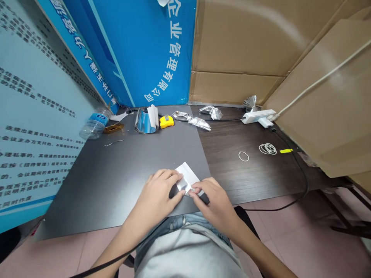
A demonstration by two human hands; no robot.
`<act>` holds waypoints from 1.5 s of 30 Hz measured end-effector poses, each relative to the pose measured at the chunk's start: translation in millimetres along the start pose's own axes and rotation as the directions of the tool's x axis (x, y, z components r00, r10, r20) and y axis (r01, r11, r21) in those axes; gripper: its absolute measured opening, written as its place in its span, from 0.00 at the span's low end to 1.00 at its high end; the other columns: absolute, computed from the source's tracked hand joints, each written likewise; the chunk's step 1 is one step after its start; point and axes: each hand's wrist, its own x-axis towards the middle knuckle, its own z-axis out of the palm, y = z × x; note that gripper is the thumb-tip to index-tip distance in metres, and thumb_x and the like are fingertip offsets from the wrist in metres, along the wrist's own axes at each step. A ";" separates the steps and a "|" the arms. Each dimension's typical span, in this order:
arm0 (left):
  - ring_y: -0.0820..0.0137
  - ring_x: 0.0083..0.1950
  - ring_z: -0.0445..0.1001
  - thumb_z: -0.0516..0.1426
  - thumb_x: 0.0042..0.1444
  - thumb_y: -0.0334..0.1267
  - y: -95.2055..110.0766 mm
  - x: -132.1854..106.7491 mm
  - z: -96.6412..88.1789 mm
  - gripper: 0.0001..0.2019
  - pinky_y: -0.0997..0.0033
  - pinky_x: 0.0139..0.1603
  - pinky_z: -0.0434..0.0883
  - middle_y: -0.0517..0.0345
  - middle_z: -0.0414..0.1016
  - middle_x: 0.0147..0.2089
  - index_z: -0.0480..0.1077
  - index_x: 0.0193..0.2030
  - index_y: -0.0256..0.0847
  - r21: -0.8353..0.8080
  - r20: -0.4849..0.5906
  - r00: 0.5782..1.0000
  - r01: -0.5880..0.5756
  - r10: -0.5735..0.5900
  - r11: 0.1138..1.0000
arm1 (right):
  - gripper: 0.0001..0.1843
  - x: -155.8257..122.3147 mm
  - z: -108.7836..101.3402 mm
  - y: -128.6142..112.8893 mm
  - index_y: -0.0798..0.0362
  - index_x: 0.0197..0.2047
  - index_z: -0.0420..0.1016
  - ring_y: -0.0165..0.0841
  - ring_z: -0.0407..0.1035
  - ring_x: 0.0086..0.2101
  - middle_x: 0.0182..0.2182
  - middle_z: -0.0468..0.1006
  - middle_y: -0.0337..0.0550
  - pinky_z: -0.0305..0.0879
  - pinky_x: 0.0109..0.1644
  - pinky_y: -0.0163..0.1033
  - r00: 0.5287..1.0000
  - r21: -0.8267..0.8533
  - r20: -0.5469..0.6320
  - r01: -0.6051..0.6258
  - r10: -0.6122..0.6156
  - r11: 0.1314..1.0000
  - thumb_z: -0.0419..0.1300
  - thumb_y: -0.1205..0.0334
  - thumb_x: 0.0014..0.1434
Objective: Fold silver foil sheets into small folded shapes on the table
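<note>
A small folded sheet of silvery-white foil paper [188, 176] lies at the near edge of a grey mat [121, 173]. My left hand [158, 195] rests on its left side with fingers curled, pinching the sheet's lower corner. From the right, my right hand [213, 200] pinches the same corner with thumb and forefinger. The two hands nearly touch over the fold.
At the back of the mat stand a plastic water bottle [95, 124], a roll of silver film [146, 120] and a yellow tape measure [166, 121]. Folded foil fans [211, 112] lie beyond. Rubber bands [267, 148], a power strip [257, 116] and its black cable [301, 173] occupy the wooden table at right.
</note>
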 end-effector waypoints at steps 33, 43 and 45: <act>0.51 0.65 0.69 0.61 0.67 0.47 5.2 -5.9 16.2 0.18 0.45 0.65 0.67 0.51 0.76 0.62 0.74 0.60 0.46 -0.015 -0.083 0.993 0.086 -0.087 0.996 | 0.05 0.8 -1.5 -1.6 0.48 0.46 0.75 0.39 0.73 0.42 0.36 0.80 0.41 0.73 0.45 0.43 0.993 0.034 -0.030 -0.110 0.111 0.993 0.64 0.67 0.67; 0.52 0.63 0.71 0.61 0.66 0.47 4.2 -6.8 18.5 0.19 0.46 0.63 0.69 0.50 0.77 0.61 0.74 0.60 0.45 -0.005 -0.121 0.991 0.060 -0.060 0.998 | 0.22 -27.7 -3.1 -1.6 0.53 0.63 0.72 0.43 0.69 0.44 0.44 0.80 0.48 0.65 0.51 0.53 0.952 -0.357 0.023 0.293 -0.306 0.887 0.64 0.63 0.68; 0.51 0.64 0.71 0.62 0.66 0.47 5.2 -7.0 18.7 0.19 0.45 0.64 0.69 0.50 0.77 0.61 0.73 0.60 0.44 0.006 -0.122 0.991 0.062 -0.061 0.998 | 0.21 -29.7 0.3 -1.5 0.54 0.63 0.73 0.43 0.69 0.44 0.44 0.81 0.49 0.63 0.52 0.55 0.945 -0.413 0.043 0.313 -0.325 0.855 0.63 0.61 0.69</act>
